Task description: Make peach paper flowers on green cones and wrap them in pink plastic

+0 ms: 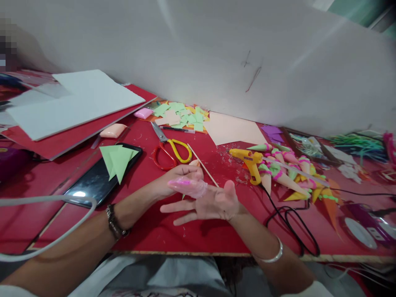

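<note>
My left hand (177, 179), with a dark bracelet at the wrist, is curled closed over the red table; what it holds is mostly hidden. A bit of peach (194, 163) shows just above its fingers and a sliver of light green below. Palm up beside it, my right hand (216, 202) has its fingers spread and grips nothing. A clear, pink-tinted plastic cover (187, 186) sits over its index finger, overlapping the left hand in view. Scissors (171, 148) with red and yellow handles lie just beyond, near a thin stick (202, 164).
At right, a yellow glue gun (250, 159) with a black cord lies by a pile of small paper cones (287, 169). Green paper pieces (119, 159) rest on a phone (93, 189) at left. White boards (77, 103) and green paper scraps (182, 115) lie further back.
</note>
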{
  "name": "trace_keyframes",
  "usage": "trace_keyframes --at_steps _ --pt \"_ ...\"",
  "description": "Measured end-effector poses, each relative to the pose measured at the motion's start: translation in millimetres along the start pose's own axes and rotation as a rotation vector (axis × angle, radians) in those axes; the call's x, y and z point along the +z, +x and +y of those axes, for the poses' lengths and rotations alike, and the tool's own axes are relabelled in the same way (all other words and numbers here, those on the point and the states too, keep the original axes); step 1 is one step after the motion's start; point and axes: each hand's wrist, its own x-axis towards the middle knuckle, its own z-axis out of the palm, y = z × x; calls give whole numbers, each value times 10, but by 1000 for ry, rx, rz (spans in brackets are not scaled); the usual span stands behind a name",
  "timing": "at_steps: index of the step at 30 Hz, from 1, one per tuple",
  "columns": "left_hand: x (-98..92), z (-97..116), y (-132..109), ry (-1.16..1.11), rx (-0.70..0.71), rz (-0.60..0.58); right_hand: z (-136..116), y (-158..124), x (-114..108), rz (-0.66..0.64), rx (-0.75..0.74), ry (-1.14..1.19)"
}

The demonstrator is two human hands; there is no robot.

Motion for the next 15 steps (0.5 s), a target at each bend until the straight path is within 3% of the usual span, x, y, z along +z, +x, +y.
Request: trace_keyframes --at_steps 4,10,15 --pt "-30 -27 19 -23 13 7 3 -11 -29 29 -54 59" --pt "-55 -68 50 -81 12 31 -11 -34 -68 165 132 109" --pt "-17 -60 34 -55 24 21 25 -7 -42 181 72 139"
